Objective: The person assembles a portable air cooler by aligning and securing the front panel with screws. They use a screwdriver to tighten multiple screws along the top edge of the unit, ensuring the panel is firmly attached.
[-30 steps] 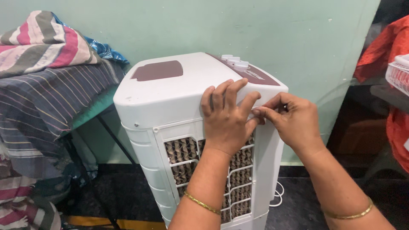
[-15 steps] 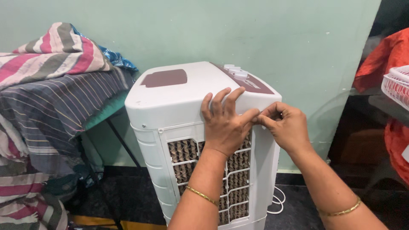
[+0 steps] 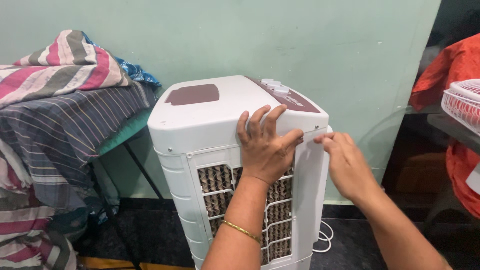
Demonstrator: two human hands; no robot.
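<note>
A white air cooler (image 3: 200, 125) stands upright on the dark floor (image 3: 350, 250) against a pale green wall (image 3: 325, 45), its rear grille (image 3: 220, 200) with brown honeycomb padding turned toward the camera. Its top carries a maroon lid panel (image 3: 192, 94) and a maroon control strip (image 3: 295, 100) with three white knobs (image 3: 274, 86). The left hand (image 3: 265, 145) lies flat against the upper rear edge of the cooler, fingers (image 3: 259, 120) spread and reaching up over the rim, the grip wide and pressing on the casing rather than closed around anything; a thin gold bangle (image 3: 242, 231) circles its wrist. The right hand (image 3: 347, 165) is just beside the cooler's right rear corner, its fingertips (image 3: 325, 141) close to the left hand's forefinger; its fingers are loosely extended and I cannot tell whether they pinch anything small. A white cord (image 3: 325, 239) loops on the floor by the cooler's base. To the left, striped cloths (image 3: 65, 100) are piled over a table (image 3: 125, 132) with dark legs. To the right hang orange fabric (image 3: 445, 65) and the corner of a white wire basket (image 3: 462, 102).
</note>
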